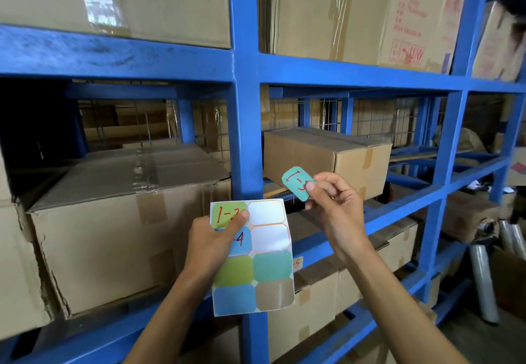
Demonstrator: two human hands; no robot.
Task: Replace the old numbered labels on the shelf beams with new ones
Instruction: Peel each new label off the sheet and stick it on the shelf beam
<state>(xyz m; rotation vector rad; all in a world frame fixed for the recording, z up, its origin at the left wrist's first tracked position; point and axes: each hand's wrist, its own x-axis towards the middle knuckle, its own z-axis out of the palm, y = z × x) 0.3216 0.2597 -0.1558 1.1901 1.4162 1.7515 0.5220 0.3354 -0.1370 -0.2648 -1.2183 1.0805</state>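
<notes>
Fingers (313, 190) of your right hand (333, 207) pinch the thin, sticky teal label (296, 182); your left hand (210, 238) grips the floppy sheet (256, 272). Hold edges only.

Place: warehouse storeroom.
Evidence: blue steel racks (246, 124) behind the hands, taped cartons (119, 229) on every level.

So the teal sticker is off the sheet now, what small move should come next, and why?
Probably carry the teal sticker, pinched in the right hand, to the blue beam just below it and press it on. It is already free of the sheet held by the left hand, and no part of it touches the beam yet.
</notes>
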